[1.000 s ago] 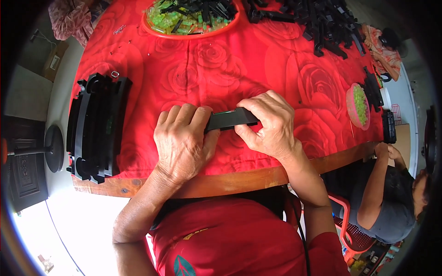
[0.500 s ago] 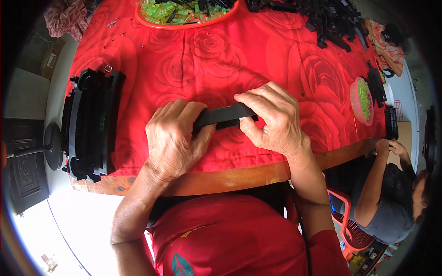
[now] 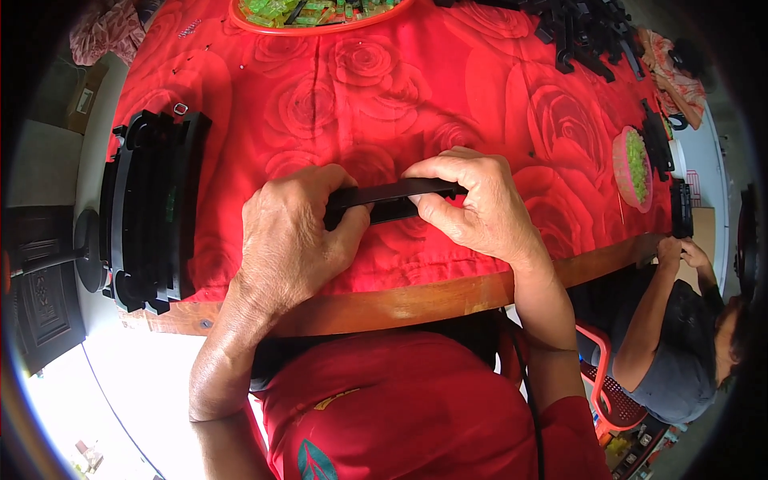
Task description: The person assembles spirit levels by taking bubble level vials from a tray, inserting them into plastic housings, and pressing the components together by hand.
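Observation:
Both hands grip one long, narrow black plastic part (image 3: 392, 194) just above the red rose-patterned tablecloth (image 3: 360, 88). My left hand (image 3: 292, 232) closes over the part's left end, knuckles up. The fingers of my right hand (image 3: 476, 204) curl over its right end, with the thumb pressing from below. The piece lies roughly level between the hands, close to the table's wooden front edge (image 3: 416, 300).
A stack of curved black plastic parts (image 3: 152, 208) lies at the table's left end. At the far edge an orange tray (image 3: 320, 12) holds green pieces, with a heap of black parts (image 3: 584, 32) far right. A pink bowl of green pieces (image 3: 632, 168) is right. A seated person (image 3: 680, 336) works there.
Both hands have stayed on the black part, lifting and turning it slightly; the right fingers have shifted their grip along its right end.

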The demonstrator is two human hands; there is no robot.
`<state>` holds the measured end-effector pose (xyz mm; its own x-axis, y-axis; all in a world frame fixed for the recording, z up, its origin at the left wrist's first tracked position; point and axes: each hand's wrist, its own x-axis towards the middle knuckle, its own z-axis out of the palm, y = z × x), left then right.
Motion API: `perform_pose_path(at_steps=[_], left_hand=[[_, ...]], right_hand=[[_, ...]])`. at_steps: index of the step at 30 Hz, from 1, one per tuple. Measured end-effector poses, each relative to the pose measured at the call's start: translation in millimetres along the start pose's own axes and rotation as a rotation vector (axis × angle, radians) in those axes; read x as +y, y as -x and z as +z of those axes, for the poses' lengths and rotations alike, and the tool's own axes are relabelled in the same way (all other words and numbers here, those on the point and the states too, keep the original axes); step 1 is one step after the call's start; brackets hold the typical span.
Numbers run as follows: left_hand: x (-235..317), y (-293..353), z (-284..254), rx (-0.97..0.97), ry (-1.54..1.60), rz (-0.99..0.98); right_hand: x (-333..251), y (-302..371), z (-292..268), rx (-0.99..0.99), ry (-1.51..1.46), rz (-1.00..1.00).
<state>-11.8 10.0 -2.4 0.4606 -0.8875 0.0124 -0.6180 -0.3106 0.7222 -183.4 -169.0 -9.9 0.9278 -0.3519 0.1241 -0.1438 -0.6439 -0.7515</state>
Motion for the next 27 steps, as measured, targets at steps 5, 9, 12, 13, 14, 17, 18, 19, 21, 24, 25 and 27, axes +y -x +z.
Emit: perform_pose_path(at_steps=[5, 9, 12, 13, 14, 17, 18, 19, 21, 24, 25, 27], left_hand=[[6.2, -1.0, 1.6, -0.005, 0.010, -0.055], [8.0, -2.9, -0.3, -0.026, 0.004, -0.093], [5.1, -3.7, 1.2, -0.013, -0.051, -0.030], [5.3, -4.2, 1.0, -0.015, -0.049, -0.031], [6.0, -4.9, -0.4, -0.030, -0.052, -0.040], [3.9, -3.5, 2.2, -0.024, -0.076, -0.029], [3.5, -3.2, 2.7, -0.002, -0.096, -0.009], [5.0, -3.1, 0.4, 0.001, -0.097, -0.006], [8.5, -0.4, -1.8, -0.020, -0.173, -0.009], [12.7, -1.9, -7.2, 0.160, -0.377, 0.240], [12.7, -1.1, -6.6, 0.161, -0.379, 0.236], [13.1, -2.4, -4.3, -0.025, -0.247, 0.135]], right_hand=[[2.4, -2.9, -5.8, -0.060, -0.072, 0.041], [4.4, -4.9, -1.9, -0.020, -0.123, 0.065], [2.3, -5.0, -2.6, -0.020, -0.157, 0.107], [2.6, -4.7, -2.3, -0.010, -0.150, 0.100], [2.7, -4.7, -2.0, 0.000, -0.144, 0.093], [1.3, -4.6, -4.7, -0.058, -0.092, 0.115], [-0.2, -5.4, -5.0, -0.056, -0.090, 0.112], [-2.0, -6.6, -4.8, -0.067, -0.106, 0.132], [-1.4, -5.3, -3.0, -0.080, -0.122, 0.155], [0.0, -6.0, 0.3, -0.016, -0.039, 0.029], [-1.5, -4.6, 0.9, -0.048, -0.071, 0.089], [-2.7, -5.8, 0.7, -0.084, -0.099, 0.143]])
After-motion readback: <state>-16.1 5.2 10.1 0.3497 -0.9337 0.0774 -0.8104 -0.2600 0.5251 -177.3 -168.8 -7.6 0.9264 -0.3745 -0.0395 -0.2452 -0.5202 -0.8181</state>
